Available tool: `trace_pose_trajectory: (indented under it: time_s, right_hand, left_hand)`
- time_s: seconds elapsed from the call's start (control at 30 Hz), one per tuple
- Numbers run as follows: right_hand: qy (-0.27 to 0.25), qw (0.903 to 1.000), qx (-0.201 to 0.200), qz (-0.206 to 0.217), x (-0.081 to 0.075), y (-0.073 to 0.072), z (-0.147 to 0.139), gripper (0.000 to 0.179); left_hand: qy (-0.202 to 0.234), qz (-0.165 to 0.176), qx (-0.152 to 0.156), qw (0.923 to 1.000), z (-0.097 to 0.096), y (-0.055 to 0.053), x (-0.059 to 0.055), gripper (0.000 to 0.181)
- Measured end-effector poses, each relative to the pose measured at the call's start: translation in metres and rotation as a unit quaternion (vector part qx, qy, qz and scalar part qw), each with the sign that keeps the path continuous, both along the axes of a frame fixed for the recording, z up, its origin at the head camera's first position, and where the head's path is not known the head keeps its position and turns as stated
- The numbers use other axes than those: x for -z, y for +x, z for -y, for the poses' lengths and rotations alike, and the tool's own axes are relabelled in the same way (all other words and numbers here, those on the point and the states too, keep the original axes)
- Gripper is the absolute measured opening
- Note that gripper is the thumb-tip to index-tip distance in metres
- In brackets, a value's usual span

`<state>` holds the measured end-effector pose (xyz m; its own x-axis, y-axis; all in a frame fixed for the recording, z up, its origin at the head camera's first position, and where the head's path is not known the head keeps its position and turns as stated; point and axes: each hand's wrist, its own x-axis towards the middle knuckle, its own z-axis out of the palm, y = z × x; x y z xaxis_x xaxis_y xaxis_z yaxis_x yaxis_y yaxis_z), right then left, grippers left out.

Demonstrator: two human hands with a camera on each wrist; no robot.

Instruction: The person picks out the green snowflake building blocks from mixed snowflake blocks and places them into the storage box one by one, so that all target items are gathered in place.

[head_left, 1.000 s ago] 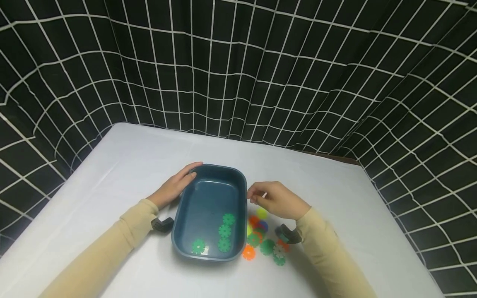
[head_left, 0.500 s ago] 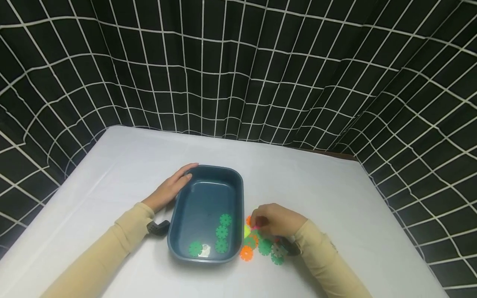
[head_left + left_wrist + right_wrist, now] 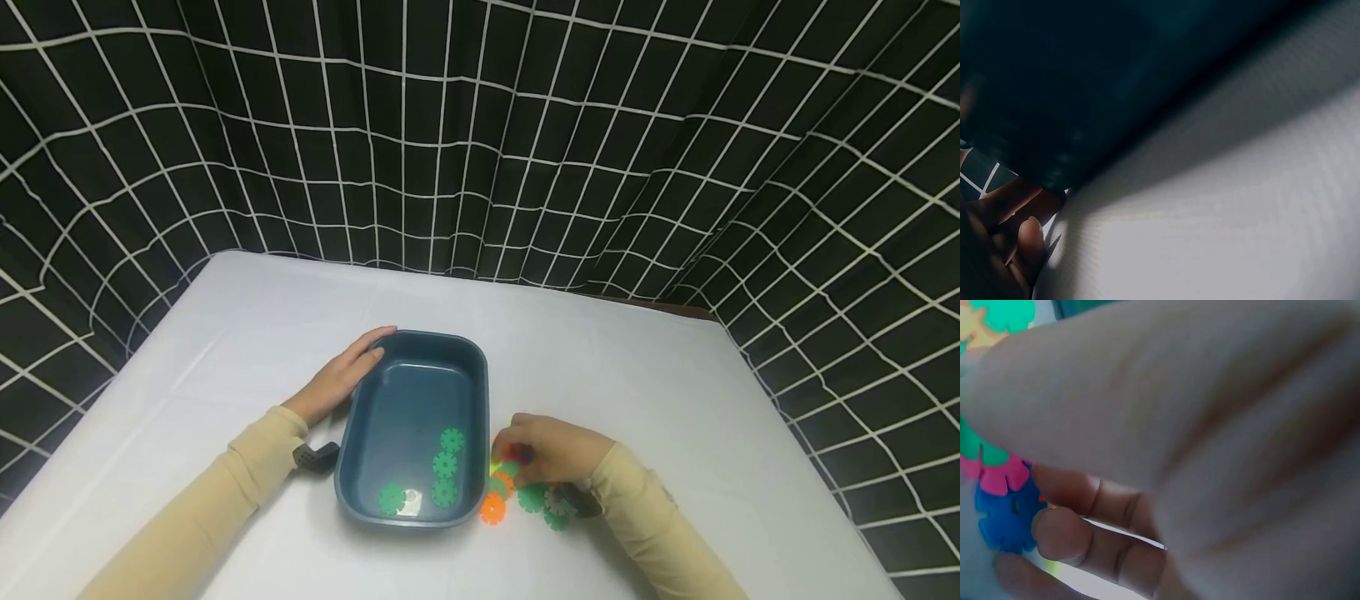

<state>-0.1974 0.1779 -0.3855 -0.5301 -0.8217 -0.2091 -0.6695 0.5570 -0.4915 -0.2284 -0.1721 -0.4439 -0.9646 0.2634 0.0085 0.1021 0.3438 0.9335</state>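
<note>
A dark blue-green plastic bin (image 3: pixel 412 408) stands on the white-covered table. My left hand (image 3: pixel 341 379) grips its far left corner, thumb at the rim and fingers along the outer wall. Several green notched plastic discs (image 3: pixel 445 464) lie inside at the near end. Right of the bin, my right hand (image 3: pixel 558 446) reaches down into a loose pile of similar discs, thumb and bent fingers apart. In the right wrist view, fingertips are right at a blue disc (image 3: pixel 1007 519), which overlaps a pink disc (image 3: pixel 1007 478). The hand hides part of the pile.
An orange disc (image 3: pixel 492 508) lies by the bin's near right corner, with a whitish disc (image 3: pixel 556 502) farther right. Black wrist mounts, such as the left mount (image 3: pixel 317 458), hang under both sleeves. A black grid-patterned curtain (image 3: pixel 420 150) surrounds the table's back and sides.
My right hand has come down and toward me from beside the bin's right rim onto the disc pile, its thumb and fingers spreading there. My left hand keeps its hold on the bin.
</note>
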Motion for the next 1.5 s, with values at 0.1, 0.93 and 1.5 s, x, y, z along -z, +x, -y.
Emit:
trace_pose_trajectory:
  time_s: [0.1, 0.93, 1.5]
  right_hand:
    - [0.008, 0.9999, 0.003, 0.009, 0.002, 0.001, 0.002, 0.032]
    - [0.004, 0.9997, -0.005, 0.022, 0.008, 0.001, 0.012, 0.027]
    - [-0.019, 0.9932, 0.046, 0.105, 0.002, -0.006, 0.000, 0.019]
  left_hand:
    - [0.003, 0.002, 0.002, 1.0000, 0.000, 0.001, 0.001, 0.043]
    - [-0.010, -0.013, 0.001, 0.9999, 0.000, 0.001, -0.002, 0.045]
    - [-0.005, -0.008, 0.003, 0.9999, 0.000, 0.002, -0.003, 0.047]
